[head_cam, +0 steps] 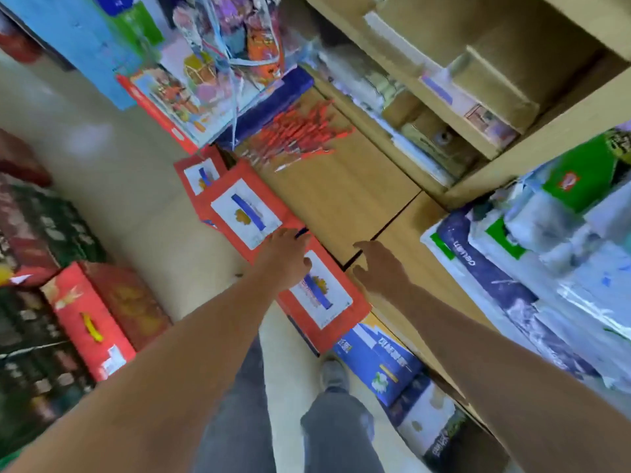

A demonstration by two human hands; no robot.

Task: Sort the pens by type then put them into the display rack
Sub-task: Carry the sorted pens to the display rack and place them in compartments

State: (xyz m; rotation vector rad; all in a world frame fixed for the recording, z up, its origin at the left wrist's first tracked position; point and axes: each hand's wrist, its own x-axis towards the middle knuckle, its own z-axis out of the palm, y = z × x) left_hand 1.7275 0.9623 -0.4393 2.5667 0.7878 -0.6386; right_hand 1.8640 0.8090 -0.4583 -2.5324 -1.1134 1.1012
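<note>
The red pens lie heaped on the bench, ahead of both grips and well apart from them. Long axes run roughly diagonal; blur hides detail. The left grip and the right grip are both relaxed and empty. The left is judged more directly in line.

A pale beige floor ran down the aisle, smeared by motion blur. To the right stood a light wooden table, a dark seam crossing its top. Behind it rose wooden shelves holding brown cardboard boxes. Red cartons sat on the floor at the left. Wrapped paper packs were stacked on the table's right side. The light was soft and even.
</note>
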